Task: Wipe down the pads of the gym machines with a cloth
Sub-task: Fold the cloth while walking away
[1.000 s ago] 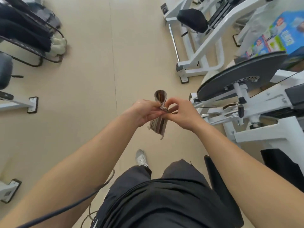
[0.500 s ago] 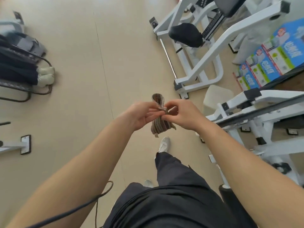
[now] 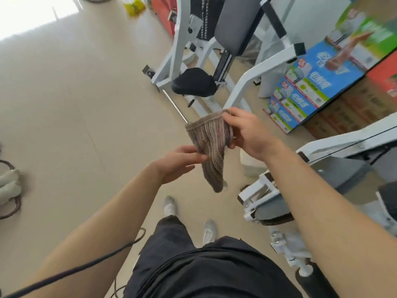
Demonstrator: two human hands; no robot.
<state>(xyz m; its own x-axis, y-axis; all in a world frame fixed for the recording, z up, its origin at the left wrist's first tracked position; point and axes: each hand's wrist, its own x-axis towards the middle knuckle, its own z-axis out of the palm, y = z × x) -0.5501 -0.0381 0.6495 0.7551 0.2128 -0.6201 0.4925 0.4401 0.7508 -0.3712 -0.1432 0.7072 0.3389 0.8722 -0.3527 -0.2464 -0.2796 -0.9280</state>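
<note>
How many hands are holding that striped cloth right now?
2: the right hand grips the cloth at its upper edge; the left hand pinches it lower down.

Both forearms (image 3: 103,231) are bare to the elbow, with no sleeve, watch or band showing. Black trousers (image 3: 171,237) cover the legs, and a black garment (image 3: 210,274) with a raised seam sits across the waist. Pale grey-white shoes (image 3: 169,206) are worn. A thin dark cable (image 3: 90,263) trails beside the left arm.
</note>
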